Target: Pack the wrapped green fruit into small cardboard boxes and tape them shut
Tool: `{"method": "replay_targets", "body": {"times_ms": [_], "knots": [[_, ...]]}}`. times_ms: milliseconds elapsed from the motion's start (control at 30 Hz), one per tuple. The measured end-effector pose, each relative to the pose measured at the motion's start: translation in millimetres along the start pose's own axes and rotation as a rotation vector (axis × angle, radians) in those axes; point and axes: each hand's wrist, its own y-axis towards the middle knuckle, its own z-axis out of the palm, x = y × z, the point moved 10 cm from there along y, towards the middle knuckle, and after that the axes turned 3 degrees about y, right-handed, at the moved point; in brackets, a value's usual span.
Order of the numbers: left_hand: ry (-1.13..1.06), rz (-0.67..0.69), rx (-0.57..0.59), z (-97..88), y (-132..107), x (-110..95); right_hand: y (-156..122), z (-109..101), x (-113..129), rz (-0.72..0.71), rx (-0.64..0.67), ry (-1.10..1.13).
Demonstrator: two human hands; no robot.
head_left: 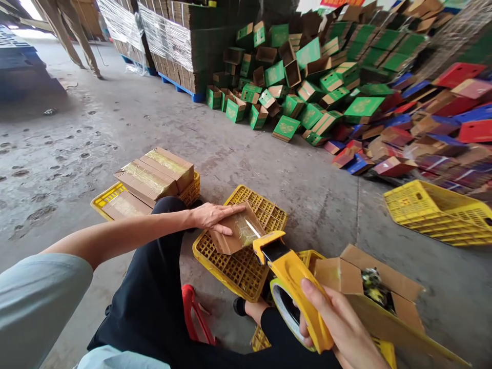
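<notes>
My left hand (212, 216) lies flat, fingers stretched out, pressing on a small brown cardboard box (235, 234) that rests on an upturned yellow plastic crate (269, 210). Clear tape shines across the box top. My right hand (338, 323) is wrapped round the handle of a yellow tape dispenser (289, 279), whose front edge touches the right end of the box. The tape roll (284, 307) sits under the dispenser.
Taped brown boxes (156, 174) are stacked on another yellow crate (100, 201) to the left. An open carton (378, 297) stands at my right. A yellow crate (434, 212) lies further right. Green, red and blue boxes (326, 92) are heaped behind. Wrapped pallets (172, 41) stand at the back.
</notes>
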Motion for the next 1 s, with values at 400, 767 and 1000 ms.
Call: {"method": "replay_targets", "body": {"times_ms": [400, 767, 1000], "knots": [[0.059, 0.097, 0.014, 3.8, -2, -20, 5, -4, -24, 0.111, 0.093, -0.199], [0.102, 0.148, 0.037, 9.0, 2, -19, 14, 3, -39, 0.146, 0.137, -0.175], [0.147, 0.171, 0.016, 2.9, 3, -22, 26, 5, -51, 0.117, 0.157, -0.169]]}}
